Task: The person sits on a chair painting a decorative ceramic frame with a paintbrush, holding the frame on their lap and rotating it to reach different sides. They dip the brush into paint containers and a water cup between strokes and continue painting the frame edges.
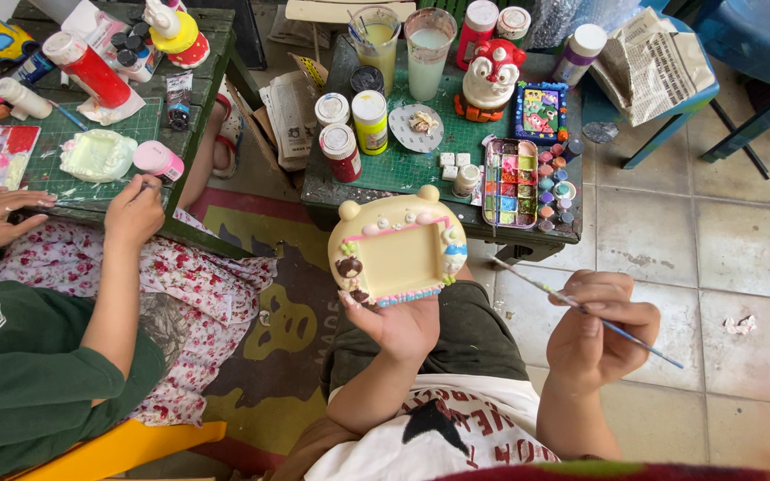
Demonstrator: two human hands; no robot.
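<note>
Your left hand [400, 325] grips a cream plaster picture frame [397, 247] with bear ears from below, fingers closed on its lower edge, holding it up above your lap in front of the small green counter [421, 169]. Your right hand [601, 330] is curled around a thin paintbrush [581, 309], pinching it so the tip points toward the frame without touching it. On the counter sit a paint palette [510, 183], small paint pots [556, 191], several paint bottles [354, 129], two cups of cloudy water [407, 49] and a red-and-white figurine [490, 78]. To your left, another person in a green shirt [28, 374] works at a second counter [100, 134], one hand [134, 214] holding a brush near a pale plaster piece [95, 154].
</note>
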